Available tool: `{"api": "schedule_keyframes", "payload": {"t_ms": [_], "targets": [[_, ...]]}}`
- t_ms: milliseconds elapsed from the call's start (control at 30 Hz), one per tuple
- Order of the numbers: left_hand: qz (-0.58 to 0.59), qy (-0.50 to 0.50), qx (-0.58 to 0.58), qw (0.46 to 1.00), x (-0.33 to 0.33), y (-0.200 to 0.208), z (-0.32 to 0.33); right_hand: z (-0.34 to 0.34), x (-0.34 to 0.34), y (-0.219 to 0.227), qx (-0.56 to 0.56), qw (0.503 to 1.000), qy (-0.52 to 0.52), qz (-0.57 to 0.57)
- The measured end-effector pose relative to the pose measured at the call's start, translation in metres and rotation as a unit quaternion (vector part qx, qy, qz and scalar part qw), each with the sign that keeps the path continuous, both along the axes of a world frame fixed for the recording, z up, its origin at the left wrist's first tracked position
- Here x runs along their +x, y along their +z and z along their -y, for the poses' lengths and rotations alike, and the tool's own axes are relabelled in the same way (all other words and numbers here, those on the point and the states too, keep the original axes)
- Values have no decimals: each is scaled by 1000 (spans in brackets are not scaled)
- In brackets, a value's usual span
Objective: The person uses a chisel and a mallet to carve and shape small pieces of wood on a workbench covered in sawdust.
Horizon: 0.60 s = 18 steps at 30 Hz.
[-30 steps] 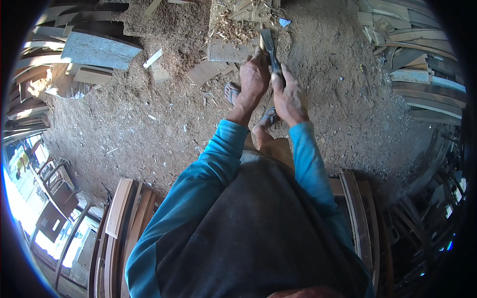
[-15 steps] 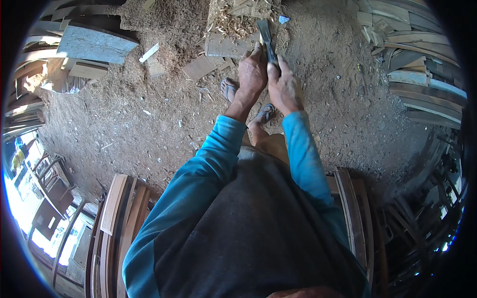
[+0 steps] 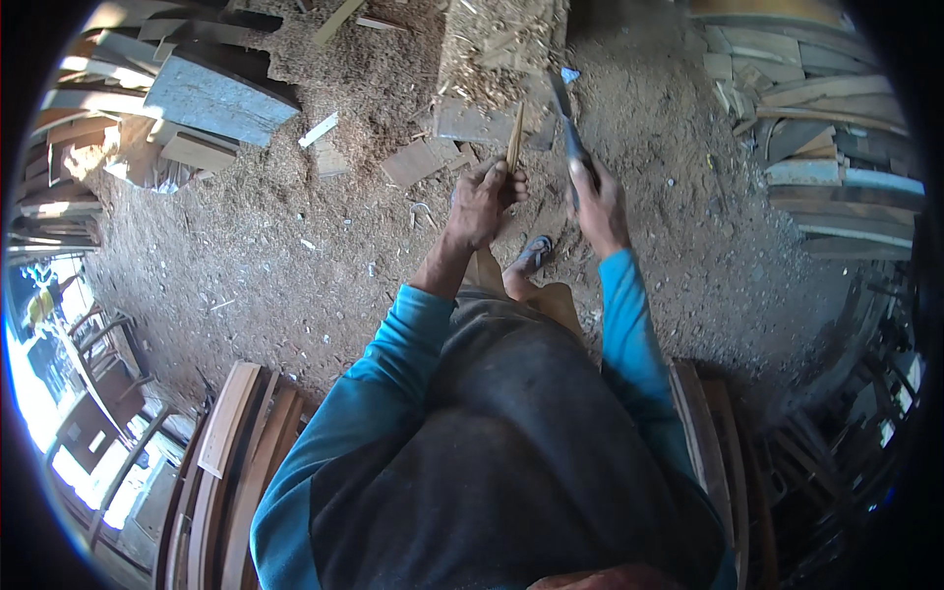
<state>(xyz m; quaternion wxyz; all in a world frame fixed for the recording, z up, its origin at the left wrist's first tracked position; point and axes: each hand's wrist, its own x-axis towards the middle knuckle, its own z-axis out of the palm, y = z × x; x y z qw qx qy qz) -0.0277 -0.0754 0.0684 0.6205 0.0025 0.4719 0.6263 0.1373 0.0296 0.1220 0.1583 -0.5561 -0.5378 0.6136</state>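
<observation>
Pointed wooden stick [image 3: 515,138] is jutting out on the far side of the left hand [image 3: 482,205], tip aiming away from the body. Left fingers are curling in, thumb pinching the stick's near end. Right hand [image 3: 600,208] is closing round the handle of a dark bladed tool [image 3: 572,138]; blade is pointing far, just right of the stick, apart from it. Shavings [image 3: 487,74] are covering the board [image 3: 462,120] beyond.
</observation>
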Motion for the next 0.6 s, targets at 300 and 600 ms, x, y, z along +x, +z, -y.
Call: {"api": "schedule_keyframes", "payload": {"t_ms": [300,600], "targets": [[106,6,50,993,-50,-3,3,130,243,-105,-38,891,235,387],[-49,-11,4,999,-81,24,-50,155,317,-108,-194,890,45,410]]}}
